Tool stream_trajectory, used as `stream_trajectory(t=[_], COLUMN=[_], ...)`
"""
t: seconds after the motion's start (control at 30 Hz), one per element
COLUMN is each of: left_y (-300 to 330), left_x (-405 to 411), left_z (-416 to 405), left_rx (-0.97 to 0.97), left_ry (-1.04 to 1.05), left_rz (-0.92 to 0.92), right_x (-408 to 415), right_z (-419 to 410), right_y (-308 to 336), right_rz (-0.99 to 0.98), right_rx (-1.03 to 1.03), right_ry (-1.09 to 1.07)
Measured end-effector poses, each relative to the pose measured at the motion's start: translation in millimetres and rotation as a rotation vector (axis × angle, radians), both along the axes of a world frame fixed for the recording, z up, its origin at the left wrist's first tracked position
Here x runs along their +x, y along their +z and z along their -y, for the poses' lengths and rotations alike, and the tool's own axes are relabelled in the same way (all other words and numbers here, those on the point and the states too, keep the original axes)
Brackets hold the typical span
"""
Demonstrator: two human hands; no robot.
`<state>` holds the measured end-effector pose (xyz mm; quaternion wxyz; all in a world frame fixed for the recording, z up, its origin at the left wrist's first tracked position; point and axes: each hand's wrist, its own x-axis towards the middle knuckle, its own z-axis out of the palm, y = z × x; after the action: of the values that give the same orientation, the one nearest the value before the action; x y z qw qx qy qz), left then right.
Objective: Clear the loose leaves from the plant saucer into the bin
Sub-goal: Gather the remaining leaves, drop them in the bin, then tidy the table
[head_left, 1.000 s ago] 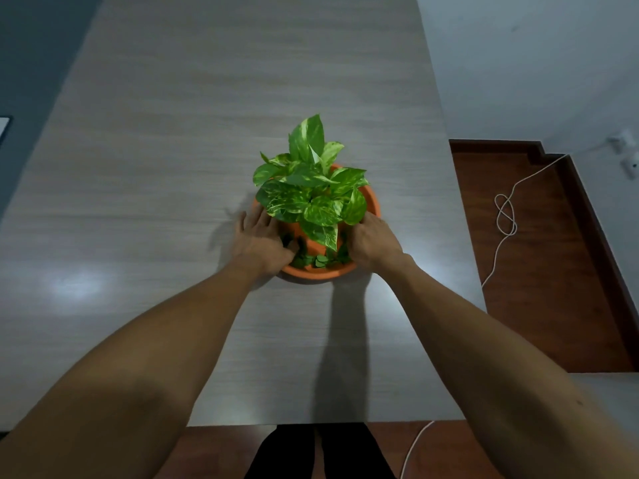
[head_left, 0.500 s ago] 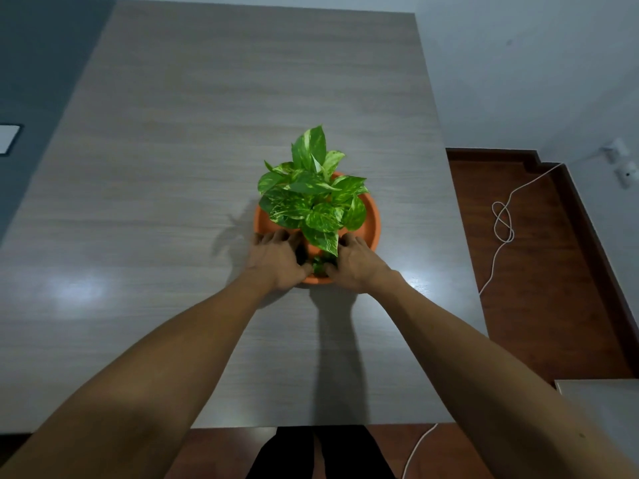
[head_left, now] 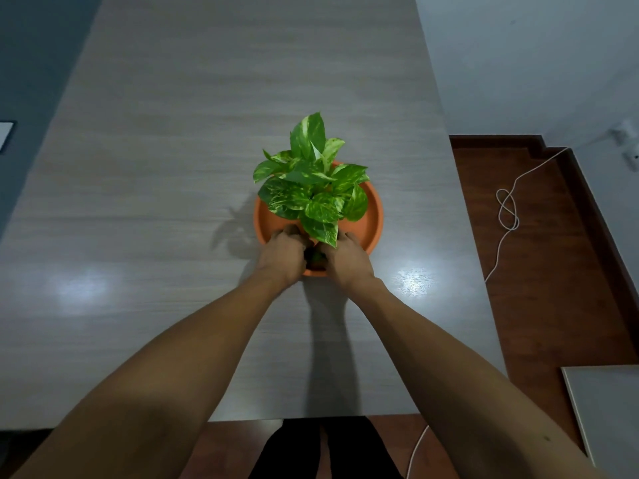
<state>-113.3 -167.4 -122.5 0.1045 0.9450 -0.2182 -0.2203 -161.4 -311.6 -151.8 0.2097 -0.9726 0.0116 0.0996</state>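
Both hands meet at the near edge of the orange plant saucer [head_left: 371,216], which sits on the grey wood-grain table [head_left: 173,167] right of its middle. The left hand [head_left: 281,252] lies palm down over the near-left rim, its fingers [head_left: 290,231] curled inward toward the middle of the saucer. The right hand [head_left: 345,259] mirrors it on the near-right side, fingers [head_left: 349,238] bent the same way. Between the two hands a small dark green clump of loose leaves [head_left: 316,259] shows in the saucer's near part; the hands press in on it from both sides, but whether either hand actually has leaves in its grip cannot be told. The variegated pothos plant [head_left: 311,188] rises from the saucer just beyond the knuckles, its lowest leaf hanging over the gap between the hands. A white cable [head_left: 506,216] loops on the brown floor to the right.
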Motion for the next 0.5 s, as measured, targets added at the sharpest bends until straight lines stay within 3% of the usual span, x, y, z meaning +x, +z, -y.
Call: stream_trajectory(t=[0.07,0.2,0.4,0.5], left_y=[-2.4,-2.4,-3.4,-9.5], left_x=[-0.2,0.9,4.8,11.0], left_z=[-1.8,-4.0,-3.7,-7.9], left_rx=[-0.048,-0.366,-0.454,-0.458], left_ry=[0.039,0.275,0.44,0.491], left_rz=[-0.033,-0.194,-0.201,-0.136], right_x=[-1.8,-3.9,3.7,9.8], right_z=[1.1,10.1,17.1,24.4], right_y=[-2.1,8.3,14.2,12.0], right_rz=[0.011,-0.057,0.01,0.058], right_rx=[0.174,0.502,0.336,0.461], right_ry=[-0.084,-0.268,-0.285,-0.441])
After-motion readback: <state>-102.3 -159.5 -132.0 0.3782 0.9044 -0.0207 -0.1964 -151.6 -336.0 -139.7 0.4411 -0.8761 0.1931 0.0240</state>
